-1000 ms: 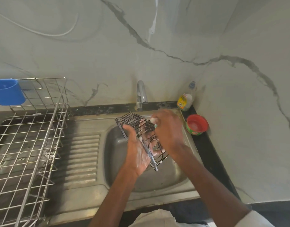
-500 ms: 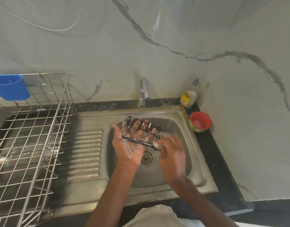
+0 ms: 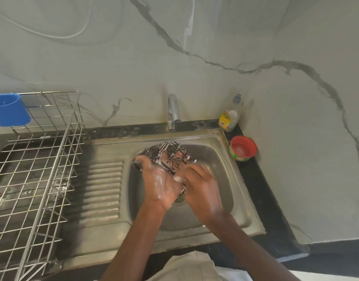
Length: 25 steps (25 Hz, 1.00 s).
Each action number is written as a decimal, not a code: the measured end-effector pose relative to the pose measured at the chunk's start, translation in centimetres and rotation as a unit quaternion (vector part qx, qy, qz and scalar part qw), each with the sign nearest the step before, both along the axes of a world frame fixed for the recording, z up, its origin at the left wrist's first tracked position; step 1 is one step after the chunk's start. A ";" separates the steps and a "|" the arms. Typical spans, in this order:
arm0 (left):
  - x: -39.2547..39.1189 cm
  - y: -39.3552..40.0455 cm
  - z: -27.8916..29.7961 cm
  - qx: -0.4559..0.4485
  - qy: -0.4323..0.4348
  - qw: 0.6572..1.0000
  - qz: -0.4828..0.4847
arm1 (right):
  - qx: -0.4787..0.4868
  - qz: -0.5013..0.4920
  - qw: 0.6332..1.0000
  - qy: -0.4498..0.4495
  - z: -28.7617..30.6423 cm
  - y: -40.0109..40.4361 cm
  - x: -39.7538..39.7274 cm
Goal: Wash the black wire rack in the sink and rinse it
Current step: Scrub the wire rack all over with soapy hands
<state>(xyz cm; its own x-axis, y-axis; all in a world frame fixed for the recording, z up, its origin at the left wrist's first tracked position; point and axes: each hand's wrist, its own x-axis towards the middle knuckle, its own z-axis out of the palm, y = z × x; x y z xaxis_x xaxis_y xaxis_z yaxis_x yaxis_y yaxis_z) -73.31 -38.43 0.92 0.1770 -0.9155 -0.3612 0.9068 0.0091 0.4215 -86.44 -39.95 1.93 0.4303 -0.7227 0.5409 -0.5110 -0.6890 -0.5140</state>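
The black wire rack (image 3: pixel 167 152) hangs over the steel sink basin (image 3: pixel 225 179), flecked with white suds. My left hand (image 3: pixel 161 182), soapy, grips the rack from below with its fingers through the wires. My right hand (image 3: pixel 201 186) presses against the rack's near right edge, with something small and white, likely a scrubber, between its fingers. The hand is blurred. The tap (image 3: pixel 173 110) stands behind the basin with no water running.
A steel dish-drying rack (image 3: pixel 32 179) fills the left, with a blue cup holder (image 3: pixel 9 110) on its back corner. The ribbed drainboard (image 3: pixel 101 189) lies beside the basin. A dish soap bottle (image 3: pixel 229 114) and a red tub of dish paste (image 3: pixel 243 148) stand at the right.
The rack has been tipped from upright to flatter and lowered over the basin. My right hand moved from the rack's top to its near right edge, rubbing there.
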 end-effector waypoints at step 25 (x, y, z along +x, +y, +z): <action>1.4 5.6 -4.4 0.020 -0.229 0.939 -0.255 | 0.662 -0.115 0.733 -0.108 -3.2 -9.6 -0.2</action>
<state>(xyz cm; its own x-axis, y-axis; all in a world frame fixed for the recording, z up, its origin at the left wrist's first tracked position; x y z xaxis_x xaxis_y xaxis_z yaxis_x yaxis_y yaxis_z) -71.94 -32.85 -3.51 -0.1365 -0.9107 -0.3899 0.5125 -0.4017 0.7589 -86.62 -49.50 -1.27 0.2226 -0.7156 -0.6621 -0.3437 0.5779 -0.7402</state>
